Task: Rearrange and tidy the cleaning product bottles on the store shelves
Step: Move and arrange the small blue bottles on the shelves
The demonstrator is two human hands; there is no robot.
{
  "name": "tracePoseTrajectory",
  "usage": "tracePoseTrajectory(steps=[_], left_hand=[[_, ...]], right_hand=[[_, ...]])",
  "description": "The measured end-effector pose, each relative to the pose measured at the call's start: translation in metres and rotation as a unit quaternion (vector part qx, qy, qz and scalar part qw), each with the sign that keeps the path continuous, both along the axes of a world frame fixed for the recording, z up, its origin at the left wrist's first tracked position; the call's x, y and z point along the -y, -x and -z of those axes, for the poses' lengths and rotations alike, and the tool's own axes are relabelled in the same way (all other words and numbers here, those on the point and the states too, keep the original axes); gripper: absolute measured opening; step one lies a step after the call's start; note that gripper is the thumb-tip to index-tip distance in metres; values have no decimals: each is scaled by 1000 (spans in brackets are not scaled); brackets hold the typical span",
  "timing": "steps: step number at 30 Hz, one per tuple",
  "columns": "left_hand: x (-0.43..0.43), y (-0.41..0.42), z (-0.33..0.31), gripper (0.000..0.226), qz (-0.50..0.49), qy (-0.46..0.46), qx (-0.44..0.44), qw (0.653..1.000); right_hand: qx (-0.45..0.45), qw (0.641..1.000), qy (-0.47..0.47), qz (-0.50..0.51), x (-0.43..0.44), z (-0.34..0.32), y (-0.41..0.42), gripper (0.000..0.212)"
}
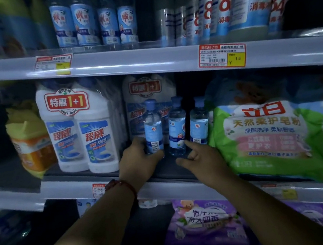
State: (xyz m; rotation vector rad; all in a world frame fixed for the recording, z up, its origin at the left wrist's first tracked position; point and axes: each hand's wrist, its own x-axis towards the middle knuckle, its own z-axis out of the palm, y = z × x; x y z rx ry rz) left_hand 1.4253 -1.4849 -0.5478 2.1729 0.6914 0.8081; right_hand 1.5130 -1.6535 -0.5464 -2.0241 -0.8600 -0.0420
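Three small clear bottles with blue caps and blue labels stand in a row on the middle shelf [162, 171]. My left hand [138, 157] grips the base of the left small bottle [152, 121]. The middle small bottle [177, 126] and the right small bottle [199, 121] stand free. My right hand [199, 158] hovers just below and in front of them, index finger stretched toward the middle bottle's base, holding nothing. Behind the row stands a white twin-pack of toilet cleaner [146, 89].
Another white twin-pack [80, 128] stands left of my left hand, with a yellow-orange jug [29, 144] beyond it. Green bags of washing powder [263, 134] lie at the right. The top shelf holds blue-label bottles [93, 22] and disinfectant bottles [224, 8]. Purple bags [205, 220] lie below.
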Motion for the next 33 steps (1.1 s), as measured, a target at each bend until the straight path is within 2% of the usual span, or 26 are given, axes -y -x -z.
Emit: tracePoseTrajectory(steps=[6,10,12,14,17,18,23,26,29,33], left_hand=[[-1,-3,-8,51,1,-28,-44,999],[-1,-3,-12,56,-2,-36,-70,997],[-1,-2,-14,59,-1,-37,-76,996],[-1,-2,-16,60,3,-35,-79,996],[0,-2,-17,59,4,-30,-78,996],[0,-1,-16,59,3,-28,-78,997],[-2,-3,-15,61,10,-14,-75,997],[-3,-1,-13,72,20,-18,-68,997],[-4,-1,-10,71,27,-31,-72,997],[-11,-4,-12,64,58,38,-63,996]], right_hand=[[-34,999,-2,-18,2,-2,-3,64],[-81,996,2,-25,0,-5,-4,81],[-78,996,39,-19,-5,-8,-6,82],[-56,994,88,-10,-13,-10,-11,68],[-28,993,114,-18,-26,-16,-16,30],[-33,992,120,-22,-30,-18,-18,27],[-32,992,119,6,-40,-15,-21,29],[-11,994,106,23,-43,-7,-23,22],[-9,996,82,27,-43,-7,-22,29],[-43,996,80,1,-40,-12,-20,32]])
